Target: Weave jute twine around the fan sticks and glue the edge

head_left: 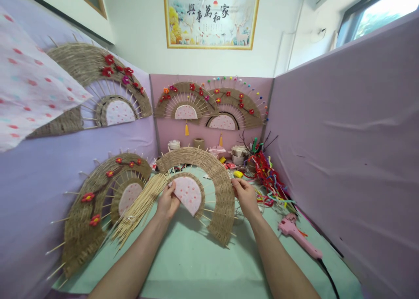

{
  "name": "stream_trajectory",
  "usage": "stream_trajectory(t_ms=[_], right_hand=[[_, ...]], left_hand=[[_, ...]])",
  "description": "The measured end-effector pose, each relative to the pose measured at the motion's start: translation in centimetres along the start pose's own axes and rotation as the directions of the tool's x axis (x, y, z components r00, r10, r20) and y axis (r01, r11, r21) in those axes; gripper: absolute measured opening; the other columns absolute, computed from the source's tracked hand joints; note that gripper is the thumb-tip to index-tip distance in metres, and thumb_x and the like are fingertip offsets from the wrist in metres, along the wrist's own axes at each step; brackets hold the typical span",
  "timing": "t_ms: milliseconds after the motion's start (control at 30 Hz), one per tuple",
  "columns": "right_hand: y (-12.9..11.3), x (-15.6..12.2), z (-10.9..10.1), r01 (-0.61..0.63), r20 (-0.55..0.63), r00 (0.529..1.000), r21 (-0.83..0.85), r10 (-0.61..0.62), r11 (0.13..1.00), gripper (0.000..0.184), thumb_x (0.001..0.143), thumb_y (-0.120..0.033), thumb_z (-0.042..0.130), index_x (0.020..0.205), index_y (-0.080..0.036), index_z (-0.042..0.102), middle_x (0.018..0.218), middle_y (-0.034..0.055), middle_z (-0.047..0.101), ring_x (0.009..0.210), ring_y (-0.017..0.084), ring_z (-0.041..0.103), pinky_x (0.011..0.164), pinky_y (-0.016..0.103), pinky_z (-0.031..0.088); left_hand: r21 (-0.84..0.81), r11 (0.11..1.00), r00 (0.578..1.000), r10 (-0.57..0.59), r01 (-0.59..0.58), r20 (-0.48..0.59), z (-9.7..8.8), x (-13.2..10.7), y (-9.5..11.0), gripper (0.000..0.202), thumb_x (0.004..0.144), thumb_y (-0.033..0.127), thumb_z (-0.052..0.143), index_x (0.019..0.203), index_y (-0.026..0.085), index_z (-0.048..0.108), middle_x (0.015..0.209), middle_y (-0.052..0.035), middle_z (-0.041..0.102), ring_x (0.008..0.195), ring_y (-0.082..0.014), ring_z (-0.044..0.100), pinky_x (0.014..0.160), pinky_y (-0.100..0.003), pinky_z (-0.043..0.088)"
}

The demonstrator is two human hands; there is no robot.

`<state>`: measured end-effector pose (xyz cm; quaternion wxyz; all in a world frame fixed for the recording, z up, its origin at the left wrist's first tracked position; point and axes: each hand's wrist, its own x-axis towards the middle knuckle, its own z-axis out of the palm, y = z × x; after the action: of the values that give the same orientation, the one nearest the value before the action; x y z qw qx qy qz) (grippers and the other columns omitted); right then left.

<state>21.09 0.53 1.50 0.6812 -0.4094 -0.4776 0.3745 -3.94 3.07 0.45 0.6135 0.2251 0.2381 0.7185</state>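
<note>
I hold a fan-shaped woven piece (214, 176) upright over the green table (193, 264). It is a jute-rope arc on thin wooden sticks, with a pink dotted half-round at its centre. My left hand (167, 201) grips the pink centre, thumb on its face. My right hand (245, 195) pinches the rope band at the arc's right side. A loose bundle of bamboo sticks (139, 209) lies just left of my left hand.
A finished fan with red flowers (94, 207) leans on the left wall. More fans (209, 102) hang on the purple partitions. A pink glue gun (296, 234) lies at the right, near a heap of coloured pipe cleaners (268, 176). Rope spools and small pots stand at the back.
</note>
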Motion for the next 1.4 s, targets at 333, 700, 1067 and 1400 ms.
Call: stream_trajectory(t_ms=[333,700,1067,1400], right_hand=[[-0.7,1.1,-2.8,0.017,-0.048,0.999,-0.048,-0.019,0.999,0.035,0.067,-0.052,0.067,0.068,-0.018,0.06,0.051,-0.005,0.045,0.046,0.01,0.035,0.042,0.021,0.025],[-0.5,1.5,-3.4,0.056,0.024,0.998,-0.092,-0.054,0.994,0.049,0.077,-0.061,0.052,0.086,-0.016,0.068,0.053,-0.0028,0.049,0.043,0.01,0.034,0.042,0.022,0.026],[-1.9,0.8,-3.1,0.435,0.083,0.89,-0.447,-0.448,0.782,0.031,0.086,-0.044,0.051,0.079,-0.018,0.067,0.077,0.0044,0.061,0.074,0.018,0.055,0.068,0.029,0.042],[-0.5,1.2,-3.2,0.401,0.035,0.899,-0.464,-0.436,0.79,0.025,0.085,-0.039,0.052,0.091,-0.018,0.064,0.085,0.0064,0.065,0.074,0.019,0.058,0.068,0.031,0.045]], left_hand=[[0.445,0.715,0.72,-0.666,0.54,0.196,-0.7,-2.8,1.0,0.026,0.075,0.012,0.066,0.101,0.009,0.063,0.098,-0.0207,0.069,0.092,-0.0337,0.066,0.073,-0.048,0.056],[0.361,0.808,0.819,-0.548,0.466,0.168,-0.6,-2.4,0.9,0.01,0.075,0.006,0.063,0.085,0.009,0.065,0.083,-0.0125,0.072,0.074,-0.0218,0.069,0.07,-0.034,0.059],[0.329,0.856,0.858,-0.475,0.399,0.196,-0.6,-2.2,0.7,0.002,0.077,0.01,0.064,0.077,0.011,0.062,0.075,-0.0075,0.07,0.066,-0.0175,0.068,0.07,-0.033,0.059],[0.226,0.913,0.919,-0.373,0.339,0.13,-0.6,-1.7,0.6,0.007,0.079,0.008,0.059,0.074,0.012,0.059,0.067,-0.0037,0.069,0.059,-0.0152,0.066,0.068,-0.033,0.059]])
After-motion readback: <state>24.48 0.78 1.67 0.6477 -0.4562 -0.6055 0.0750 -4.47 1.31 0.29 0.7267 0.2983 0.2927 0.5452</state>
